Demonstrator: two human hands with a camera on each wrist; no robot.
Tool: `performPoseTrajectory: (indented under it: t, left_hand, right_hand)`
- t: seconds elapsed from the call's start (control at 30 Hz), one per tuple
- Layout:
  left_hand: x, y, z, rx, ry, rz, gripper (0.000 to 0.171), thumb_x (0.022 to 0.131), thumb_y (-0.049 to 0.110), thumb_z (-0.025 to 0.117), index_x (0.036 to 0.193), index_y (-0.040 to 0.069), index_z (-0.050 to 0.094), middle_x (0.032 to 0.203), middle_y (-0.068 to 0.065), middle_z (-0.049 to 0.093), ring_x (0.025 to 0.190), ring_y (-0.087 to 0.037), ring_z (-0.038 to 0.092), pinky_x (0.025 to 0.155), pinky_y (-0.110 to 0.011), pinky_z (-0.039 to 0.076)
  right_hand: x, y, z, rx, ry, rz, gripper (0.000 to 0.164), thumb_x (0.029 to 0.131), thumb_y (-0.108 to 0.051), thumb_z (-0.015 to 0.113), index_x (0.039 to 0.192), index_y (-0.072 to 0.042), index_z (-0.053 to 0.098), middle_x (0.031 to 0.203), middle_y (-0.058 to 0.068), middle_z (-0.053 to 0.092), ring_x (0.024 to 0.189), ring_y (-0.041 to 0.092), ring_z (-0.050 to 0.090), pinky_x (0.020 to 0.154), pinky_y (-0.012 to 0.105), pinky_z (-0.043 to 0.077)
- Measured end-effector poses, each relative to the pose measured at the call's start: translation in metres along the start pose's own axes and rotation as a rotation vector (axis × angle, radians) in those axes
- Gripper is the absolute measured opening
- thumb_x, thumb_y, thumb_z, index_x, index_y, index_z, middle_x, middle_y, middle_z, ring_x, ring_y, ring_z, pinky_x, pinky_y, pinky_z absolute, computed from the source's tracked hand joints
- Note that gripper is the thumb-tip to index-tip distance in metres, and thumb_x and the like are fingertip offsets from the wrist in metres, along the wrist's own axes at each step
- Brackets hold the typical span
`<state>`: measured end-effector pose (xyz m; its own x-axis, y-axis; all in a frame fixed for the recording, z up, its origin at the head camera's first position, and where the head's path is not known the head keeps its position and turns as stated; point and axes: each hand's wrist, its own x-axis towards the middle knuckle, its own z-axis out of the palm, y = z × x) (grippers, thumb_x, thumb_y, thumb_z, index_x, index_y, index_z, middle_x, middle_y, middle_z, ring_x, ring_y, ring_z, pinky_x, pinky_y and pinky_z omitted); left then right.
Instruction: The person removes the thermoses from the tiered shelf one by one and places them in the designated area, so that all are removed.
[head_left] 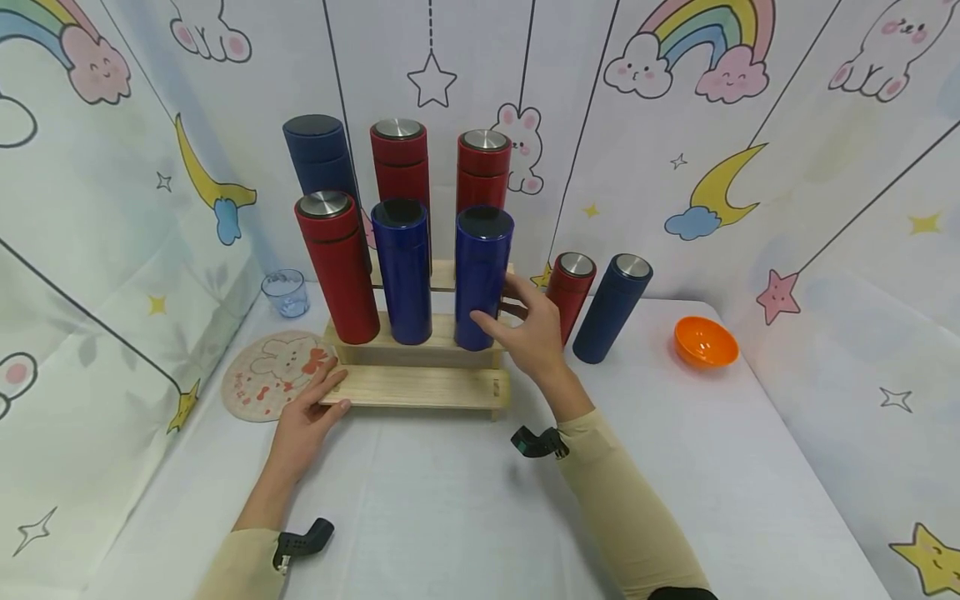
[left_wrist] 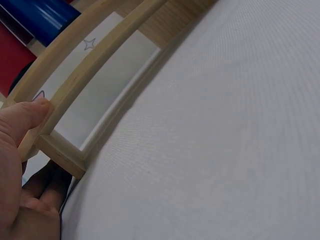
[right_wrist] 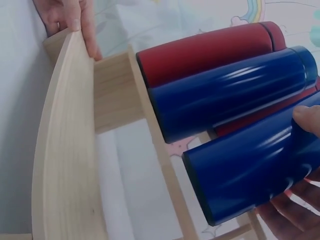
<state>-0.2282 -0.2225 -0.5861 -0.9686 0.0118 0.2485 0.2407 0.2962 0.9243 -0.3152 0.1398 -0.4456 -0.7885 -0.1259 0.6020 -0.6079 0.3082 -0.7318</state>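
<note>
My right hand [head_left: 534,327] holds a glossy blue thermos [head_left: 483,275] at the right end of the wooden rack's middle step, thumb in front and fingers behind. Whether its base touches the step I cannot tell. Left of it on that step stand another blue thermos [head_left: 402,275] and a red thermos [head_left: 339,271] with a silver lid. My left hand [head_left: 303,421] grips the left end of the stepped wooden rack [head_left: 420,387], thumb on the bottom step; the left wrist view shows fingers [left_wrist: 50,192] beneath. No bottle stands on that bottom step.
On the top step are a dark blue thermos [head_left: 318,158] and two red ones. A red thermos [head_left: 572,292] and a dark blue one [head_left: 612,308] stand right of the rack. An orange bowl [head_left: 705,342], a glass [head_left: 287,293] and a round bunny mat [head_left: 258,379] lie about.
</note>
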Motion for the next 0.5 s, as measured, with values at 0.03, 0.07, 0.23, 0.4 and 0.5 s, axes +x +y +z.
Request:
performPoseTrajectory:
  t: [0.03, 0.07, 0.23, 0.4, 0.5]
  left_hand:
    - [0.000, 0.001, 0.000, -0.002, 0.000, -0.001, 0.053, 0.105, 0.009, 0.075, 0.155, 0.006, 0.060, 0.175, -0.009, 0.035, 0.159, -0.029, 0.033, 0.106, -0.008, 0.042]
    - [-0.001, 0.001, 0.000, -0.001, -0.001, -0.001, 0.053, 0.104, 0.008, 0.075, 0.155, 0.006, 0.060, 0.175, -0.009, 0.035, 0.159, -0.031, 0.033, 0.105, -0.008, 0.041]
    - [-0.002, 0.004, 0.001, -0.006, 0.001, 0.000, 0.053, 0.103, 0.006, 0.075, 0.154, 0.005, 0.061, 0.174, -0.009, 0.035, 0.158, -0.035, 0.033, 0.105, -0.007, 0.041]
    - [-0.001, 0.002, 0.001, -0.007, 0.001, 0.000, 0.053, 0.104, 0.007, 0.075, 0.154, 0.004, 0.061, 0.174, -0.009, 0.035, 0.158, -0.032, 0.034, 0.104, -0.008, 0.042]
    - [-0.001, -0.001, 0.001, 0.003, 0.001, 0.002, 0.053, 0.104, 0.008, 0.074, 0.155, 0.004, 0.060, 0.174, -0.011, 0.035, 0.158, -0.029, 0.034, 0.105, -0.008, 0.042]
  right_hand:
    - [-0.001, -0.001, -0.001, 0.000, 0.003, -0.002, 0.064, 0.090, -0.015, 0.092, 0.147, -0.004, 0.065, 0.137, 0.009, 0.072, 0.119, 0.025, 0.072, 0.098, 0.043, 0.061]
    - [-0.001, -0.002, -0.003, 0.002, 0.006, -0.004, 0.064, 0.090, -0.015, 0.092, 0.147, -0.004, 0.065, 0.136, 0.010, 0.072, 0.119, 0.025, 0.072, 0.098, 0.043, 0.061]
    - [-0.004, -0.007, -0.010, 0.020, 0.032, -0.015, 0.062, 0.089, -0.012, 0.092, 0.144, -0.003, 0.067, 0.133, 0.011, 0.073, 0.118, 0.028, 0.072, 0.098, 0.045, 0.062]
    - [-0.006, -0.011, -0.019, 0.036, 0.048, -0.029, 0.059, 0.088, -0.008, 0.092, 0.142, -0.002, 0.068, 0.131, 0.011, 0.073, 0.116, 0.030, 0.073, 0.097, 0.046, 0.062]
    - [-0.007, -0.013, -0.025, 0.016, 0.057, -0.046, 0.059, 0.087, -0.009, 0.092, 0.141, -0.003, 0.068, 0.130, 0.011, 0.074, 0.114, 0.030, 0.074, 0.095, 0.047, 0.063]
